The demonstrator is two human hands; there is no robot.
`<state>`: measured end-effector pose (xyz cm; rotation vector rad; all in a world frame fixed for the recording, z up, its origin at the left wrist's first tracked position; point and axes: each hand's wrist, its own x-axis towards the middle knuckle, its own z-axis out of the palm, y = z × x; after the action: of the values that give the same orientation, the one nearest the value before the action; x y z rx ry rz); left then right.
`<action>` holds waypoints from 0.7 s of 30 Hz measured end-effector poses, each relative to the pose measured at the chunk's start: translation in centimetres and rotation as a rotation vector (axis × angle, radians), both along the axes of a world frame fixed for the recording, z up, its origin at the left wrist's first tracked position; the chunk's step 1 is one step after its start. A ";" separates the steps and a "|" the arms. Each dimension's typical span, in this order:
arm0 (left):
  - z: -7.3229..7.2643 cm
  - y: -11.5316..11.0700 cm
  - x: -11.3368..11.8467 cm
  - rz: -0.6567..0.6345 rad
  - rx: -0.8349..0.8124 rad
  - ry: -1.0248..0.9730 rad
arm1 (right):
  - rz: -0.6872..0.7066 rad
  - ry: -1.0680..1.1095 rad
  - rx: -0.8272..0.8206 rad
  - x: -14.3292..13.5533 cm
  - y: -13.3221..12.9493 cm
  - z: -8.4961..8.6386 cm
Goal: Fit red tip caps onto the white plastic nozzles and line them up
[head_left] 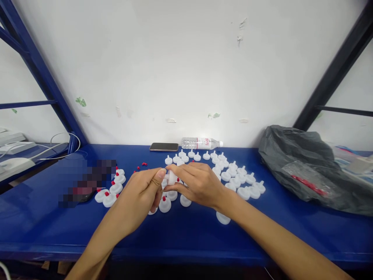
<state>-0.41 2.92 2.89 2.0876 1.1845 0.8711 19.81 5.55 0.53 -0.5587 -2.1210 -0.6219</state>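
Over the middle of the blue table [180, 237], my two hands meet at one white nozzle cap [171, 178]. My right hand [198, 182] grips its wide round base, which faces right. The thumb and fingers of my left hand [147, 190] are closed at its narrow tip, so the tip is mostly hidden. Below my hands stands a white cap with a red tip [164, 205]. Several more red-tipped caps [115, 188] lie to the left. Many white caps without red tips [235, 182] spread to the right and behind. Small red pieces [144, 164] lie behind my left hand.
A phone [163, 147] and a clear bottle [201, 143] lie by the wall. A dark plastic bag [279, 163] covers the right side, with a clear packet of red pieces [310, 184] on it. A blurred dark object [90, 182] lies left. Metal posts rise on both sides.
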 end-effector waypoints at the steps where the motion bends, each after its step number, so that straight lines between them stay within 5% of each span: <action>1: 0.0 0.1 0.0 0.008 0.013 0.008 | -0.008 0.005 -0.015 0.0 0.0 0.1; 6: 0.7 0.1 -0.5 0.077 0.068 0.144 | -0.044 -0.008 -0.093 -0.1 -0.3 0.6; 13: 1.1 2.2 -3.2 0.417 0.238 0.544 | -0.121 0.054 -0.192 1.3 0.5 1.8; 21: -0.5 4.1 -4.6 0.336 0.204 0.794 | -0.183 0.061 -0.220 3.2 1.6 2.2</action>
<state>-5.06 7.05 2.43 2.5418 1.9571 0.2748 22.97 7.13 2.73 -0.8899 -2.1090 -0.4674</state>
